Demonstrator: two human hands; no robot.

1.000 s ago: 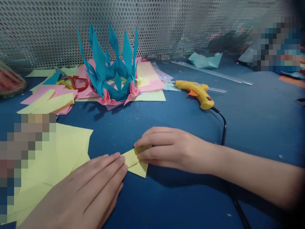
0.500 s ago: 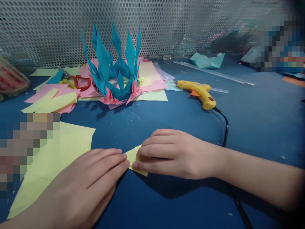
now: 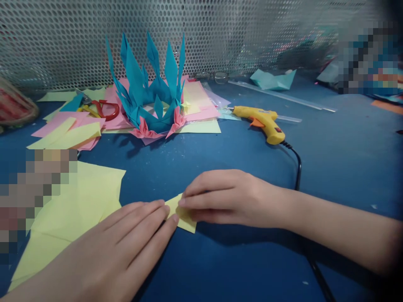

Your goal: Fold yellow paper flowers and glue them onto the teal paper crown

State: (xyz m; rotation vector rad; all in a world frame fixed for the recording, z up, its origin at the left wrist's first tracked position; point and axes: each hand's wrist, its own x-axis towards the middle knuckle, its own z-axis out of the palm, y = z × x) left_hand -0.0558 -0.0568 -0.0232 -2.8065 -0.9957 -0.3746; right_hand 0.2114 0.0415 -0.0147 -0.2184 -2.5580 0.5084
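Note:
A small folded piece of yellow paper (image 3: 187, 224) lies on the blue table between my hands. My left hand (image 3: 116, 247) is stretched out flat, its fingertips pressing on the paper's left end. From the right, my right hand (image 3: 225, 199) bends over the paper, fingers closed together on its upper side. My right thumb and part of the paper are hidden under that hand. Larger pale yellow sheets (image 3: 78, 201) with crease lines lie beyond and left of my left hand.
A blue folded-paper crown (image 3: 157, 119) with pink pieces stands at the back on coloured paper sheets (image 3: 203, 98). Red-handled scissors (image 3: 107, 110) lie left of it. A yellow glue gun (image 3: 256, 116) lies to the right, its black cord (image 3: 299, 163) passing under my right forearm.
My left fingers have spread slightly and moved a little right along the paper. My right hand has rolled, its fingertips shifting up toward the paper's far edge.

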